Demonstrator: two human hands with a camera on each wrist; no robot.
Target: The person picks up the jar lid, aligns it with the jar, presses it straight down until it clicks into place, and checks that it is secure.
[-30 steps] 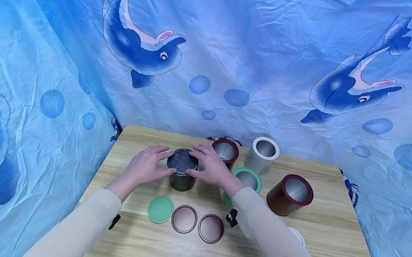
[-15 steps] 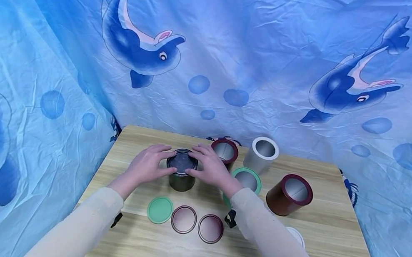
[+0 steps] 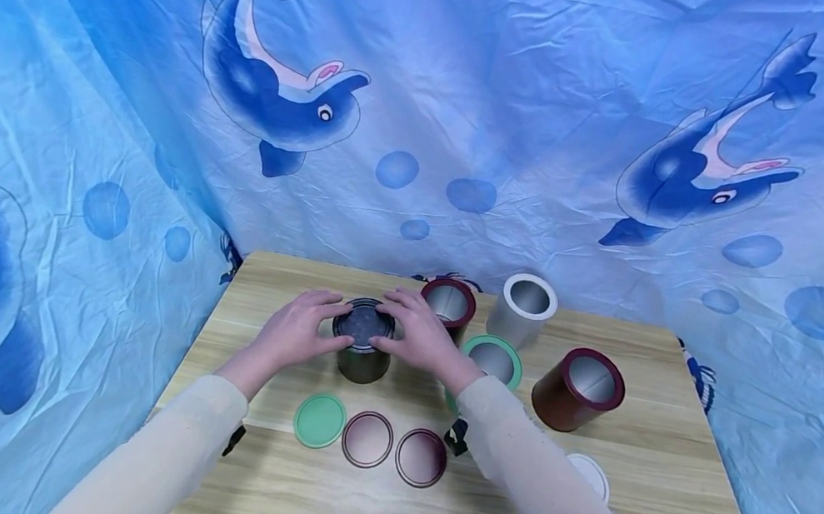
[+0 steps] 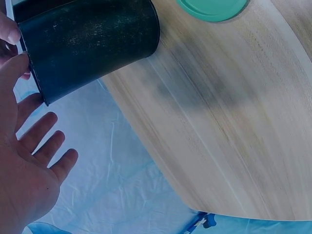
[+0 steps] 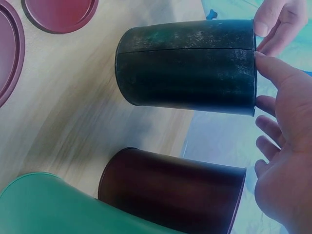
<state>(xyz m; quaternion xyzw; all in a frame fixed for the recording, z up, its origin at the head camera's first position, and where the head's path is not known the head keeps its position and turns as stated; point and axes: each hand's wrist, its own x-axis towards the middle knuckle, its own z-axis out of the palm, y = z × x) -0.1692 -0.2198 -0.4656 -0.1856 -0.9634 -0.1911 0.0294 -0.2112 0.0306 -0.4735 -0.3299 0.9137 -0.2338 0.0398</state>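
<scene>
A black can (image 3: 363, 367) stands upright on the wooden table, its black lid (image 3: 363, 329) at the top. My left hand (image 3: 294, 333) grips the lid's edge from the left, with thumb in front and index finger behind. From the right, my right hand (image 3: 421, 333) holds the opposite edge the same way. In the left wrist view the thumb and index finger are right at the top rim of the can (image 4: 97, 44), the other fingers spread loose. The right wrist view shows both hands' fingertips at that rim, over the can's dark side (image 5: 190, 73).
A green lid (image 3: 320, 421) and two dark red lids (image 3: 368, 439) lie in front. A white lid (image 3: 589, 477) is partly behind the right sleeve. Open cans stand to the right: a green one (image 3: 516, 360), a white one (image 3: 514, 322), and dark red ones (image 3: 555, 398).
Both hands stay at the black can's lid with hardly any movement. The whole view shifts very slightly; the cans and lids keep their places.
</scene>
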